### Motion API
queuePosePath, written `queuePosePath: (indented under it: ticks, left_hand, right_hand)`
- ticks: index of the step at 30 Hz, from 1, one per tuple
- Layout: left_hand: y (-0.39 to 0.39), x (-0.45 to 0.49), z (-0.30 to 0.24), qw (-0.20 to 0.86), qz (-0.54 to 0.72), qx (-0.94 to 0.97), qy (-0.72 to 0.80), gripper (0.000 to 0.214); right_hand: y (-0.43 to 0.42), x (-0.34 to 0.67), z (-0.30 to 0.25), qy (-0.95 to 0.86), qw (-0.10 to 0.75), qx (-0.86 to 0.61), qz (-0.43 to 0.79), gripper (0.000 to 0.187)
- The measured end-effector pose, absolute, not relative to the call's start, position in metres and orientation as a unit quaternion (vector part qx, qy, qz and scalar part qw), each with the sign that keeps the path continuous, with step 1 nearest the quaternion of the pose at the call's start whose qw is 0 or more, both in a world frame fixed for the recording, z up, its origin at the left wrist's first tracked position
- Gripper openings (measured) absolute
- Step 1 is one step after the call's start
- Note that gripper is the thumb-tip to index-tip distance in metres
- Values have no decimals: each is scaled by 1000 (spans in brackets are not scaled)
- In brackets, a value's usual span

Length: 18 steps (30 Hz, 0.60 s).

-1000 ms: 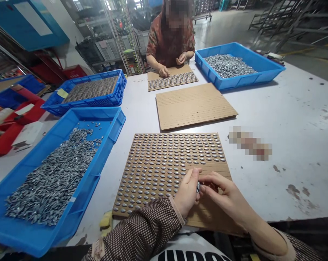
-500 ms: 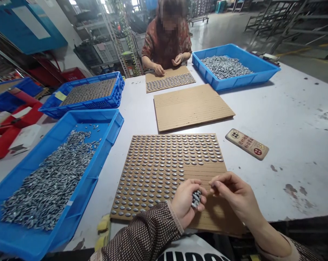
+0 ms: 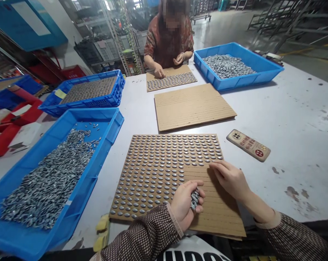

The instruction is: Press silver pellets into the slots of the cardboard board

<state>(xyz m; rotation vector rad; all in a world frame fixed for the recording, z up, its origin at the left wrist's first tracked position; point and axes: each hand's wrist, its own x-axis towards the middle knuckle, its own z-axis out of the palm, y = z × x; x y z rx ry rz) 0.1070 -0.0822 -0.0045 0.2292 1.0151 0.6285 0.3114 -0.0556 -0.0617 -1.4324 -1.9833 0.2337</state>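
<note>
My left hand [image 3: 186, 204], palm up and fingers curled, cups a handful of small grey metal pieces [image 3: 194, 198], oval and pointed at both ends. It hovers over the near part of a slotted cardboard sheet [image 3: 215, 214]. Rows of the same oval pieces [image 3: 153, 170] stand in the slots across the left and far parts of this sheet. My right hand [image 3: 230, 179] has its thumb and fingers pinched together, the tips down at the sheet just below the far-right rows. Whatever sits between those fingertips is hidden.
To the left, a blue tray [image 3: 113, 125] holds a heap of loose pieces. Beyond my sheet lies a cardboard stack [image 3: 193, 105]; a phone [image 3: 248, 145] rests at right. Across the table, a co-worker [image 3: 169, 43] handles another sheet beside a second blue tray [image 3: 234, 84].
My right hand has moved away from beside my left hand, forward to the sheet by the far-right rows. My left hand stays nearly in place with its handful.
</note>
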Motion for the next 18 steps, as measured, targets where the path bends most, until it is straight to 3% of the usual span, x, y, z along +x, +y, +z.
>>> queuePosePath:
  ticks: [3, 10, 18]
  left_hand:
    - [-84, 108, -4, 827, 288, 98, 472, 26]
    - [-86, 108, -7, 837, 279, 109, 458, 26]
    - [-87, 109, -5, 839, 285, 92, 454, 29]
  right_hand:
    - [-48, 309, -64, -818, 269, -508, -6, 25]
    - [-45, 310, -59, -858, 217, -463, -40, 28]
    - [-49, 317, -66, -847, 237, -475, 1, 30]
